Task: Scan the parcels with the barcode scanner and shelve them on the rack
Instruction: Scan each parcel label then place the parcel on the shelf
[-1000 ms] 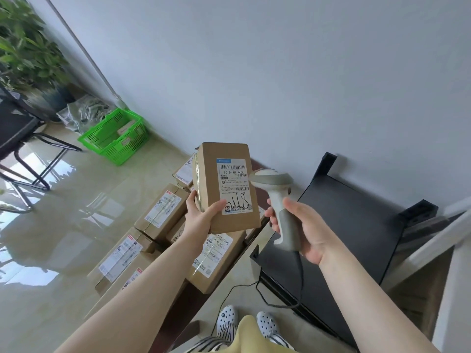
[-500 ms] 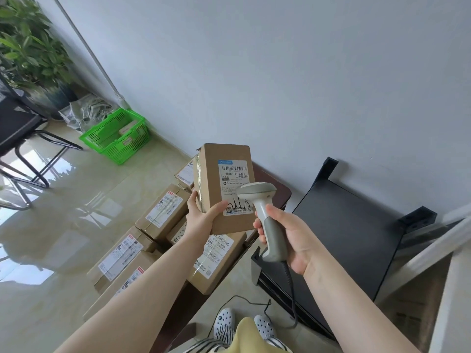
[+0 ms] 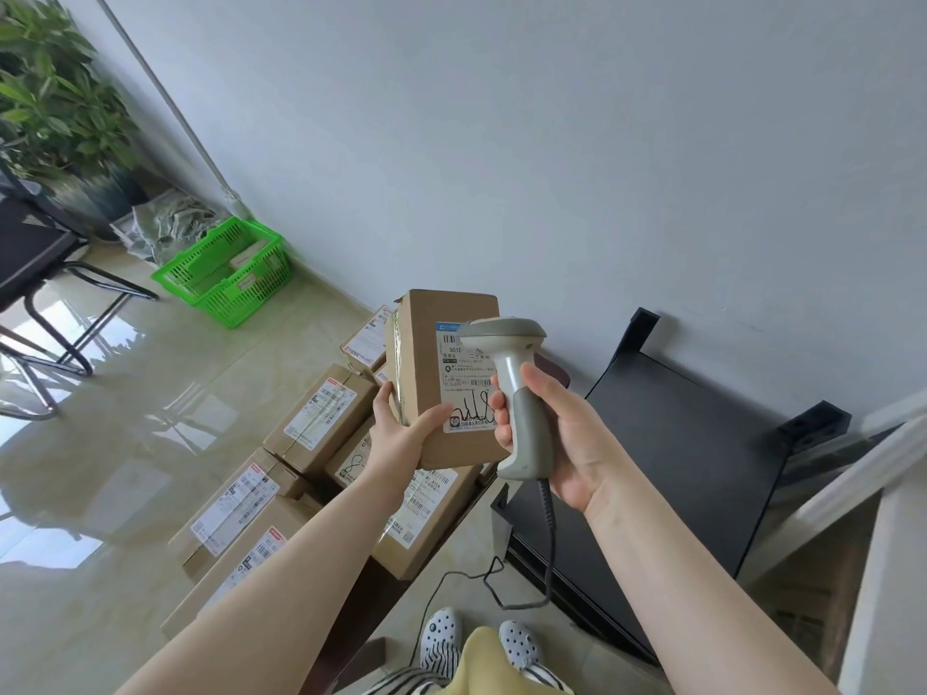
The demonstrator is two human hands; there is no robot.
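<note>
Glossy tile floor (image 3: 100,443), grey wall (image 3: 552,143); left hand (image 3: 401,438) grips parcel (image 3: 426,393), right hand (image 3: 567,438) grips scanner (image 3: 511,383).

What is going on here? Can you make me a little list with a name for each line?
left hand: left hand holds a brown parcel upright, label facing the person
right hand: right hand grips the barcode scanner
scanner head: in front of the top of the parcel's label
scanner cord: hangs down toward the floor
other parcels: pile of boxes under the left arm
rack: black rack on the right, top shelf bare where visible
green basket: green basket by the wall
</note>
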